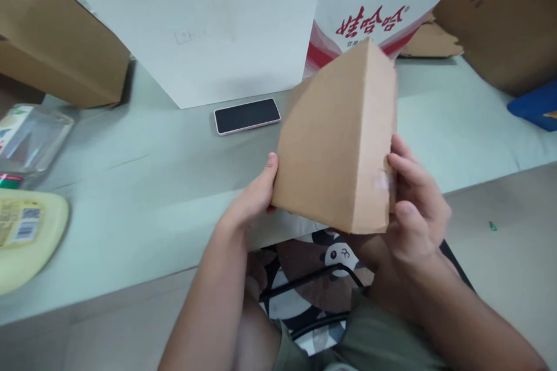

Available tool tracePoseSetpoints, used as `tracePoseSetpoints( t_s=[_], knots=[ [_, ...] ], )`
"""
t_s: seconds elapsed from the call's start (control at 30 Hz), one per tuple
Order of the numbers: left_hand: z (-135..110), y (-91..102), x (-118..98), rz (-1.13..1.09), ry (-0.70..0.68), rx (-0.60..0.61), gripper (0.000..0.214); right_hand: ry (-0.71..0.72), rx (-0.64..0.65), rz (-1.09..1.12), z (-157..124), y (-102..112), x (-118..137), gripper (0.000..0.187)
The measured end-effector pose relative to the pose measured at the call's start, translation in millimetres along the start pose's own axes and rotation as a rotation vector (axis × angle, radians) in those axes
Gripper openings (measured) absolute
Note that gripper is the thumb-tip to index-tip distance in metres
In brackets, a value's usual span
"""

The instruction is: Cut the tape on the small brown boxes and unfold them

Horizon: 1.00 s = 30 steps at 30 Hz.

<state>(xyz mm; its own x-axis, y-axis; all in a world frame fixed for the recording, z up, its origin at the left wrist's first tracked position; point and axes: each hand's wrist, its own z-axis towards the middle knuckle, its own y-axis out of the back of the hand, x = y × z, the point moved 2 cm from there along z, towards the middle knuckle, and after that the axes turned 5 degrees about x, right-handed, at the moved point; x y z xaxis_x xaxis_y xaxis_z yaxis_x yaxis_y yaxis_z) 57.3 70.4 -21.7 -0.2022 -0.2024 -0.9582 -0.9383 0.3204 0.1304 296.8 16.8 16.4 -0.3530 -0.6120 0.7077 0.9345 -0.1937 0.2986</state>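
Note:
A brown cardboard box (324,145) is held tilted above the front edge of the pale green table (174,185). My left hand (256,191) grips its left side, thumb along the near face and the other fingers mostly hidden behind. On the right, my right hand (415,203) has its fingers curled at the box's edge, beside a strip of clear tape on the narrow side. Behind the box a phone (248,116) with a dark screen lies flat on the table.
A large white box (209,29) and a white carton with red lettering (374,17) stand at the back. Left are a brown carton (78,58), a clear plastic container (39,136) and a pale yellow bottle (30,240). A blue object (535,105) sits far right.

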Motion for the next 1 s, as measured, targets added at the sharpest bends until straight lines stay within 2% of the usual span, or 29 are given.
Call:
tracePoseSetpoints(
  t_s=[0.1, 0.17, 0.23, 0.3, 0.37, 0.43, 0.47, 0.53, 0.6, 0.67, 0.77, 1.0],
  knots=[
    [-1, -7.7, 0, -0.033, 0.129, 0.176, 0.081, 0.025, -0.004, -0.074, 2, 2, 1, 0.044],
    [1, -10.0, -2, 0.060, 0.122, 0.221, 0.078, 0.034, -0.039, -0.105, 4, 3, 1, 0.041],
    [3, -10.3, -4, 0.201, 0.123, 0.207, 0.072, 0.059, -0.039, -0.114, 7, 2, -1, 0.037],
    [5, -7.7, -5, 0.330, 0.083, 0.062, 0.056, 0.096, 0.033, -0.118, 9, -1, -3, 0.034],
    [5, -4.1, -11, 0.361, -0.090, -0.167, 0.037, 0.127, 0.116, -0.132, 10, -6, -5, 0.034],
    [0, -3.0, -19, 0.305, -0.388, -0.322, 0.038, 0.140, 0.142, -0.139, 11, -9, -7, 0.035],
    [-3, -4.1, -23, 0.276, -0.541, -0.331, 0.040, 0.145, 0.139, -0.137, 11, -11, -8, 0.036],
    [-9, -9.5, -30, 0.264, -0.772, -0.257, 0.041, 0.147, 0.138, -0.128, 10, -14, -9, 0.036],
    [-14, -17.0, -32, 0.278, -0.877, -0.174, 0.040, 0.148, 0.134, -0.120, 10, -15, -10, 0.036],
    [-15, -24.0, -30, 0.279, -0.890, -0.136, 0.040, 0.154, 0.125, -0.115, 9, -17, -11, 0.036],
    [-13, -30.2, -26, 0.272, -0.865, -0.143, 0.043, 0.162, 0.116, -0.124, 9, -17, -12, 0.036],
    [-11, -30.3, -24, 0.266, -0.855, -0.167, 0.042, 0.160, 0.111, -0.140, 8, -17, -14, 0.035]
  ],
)
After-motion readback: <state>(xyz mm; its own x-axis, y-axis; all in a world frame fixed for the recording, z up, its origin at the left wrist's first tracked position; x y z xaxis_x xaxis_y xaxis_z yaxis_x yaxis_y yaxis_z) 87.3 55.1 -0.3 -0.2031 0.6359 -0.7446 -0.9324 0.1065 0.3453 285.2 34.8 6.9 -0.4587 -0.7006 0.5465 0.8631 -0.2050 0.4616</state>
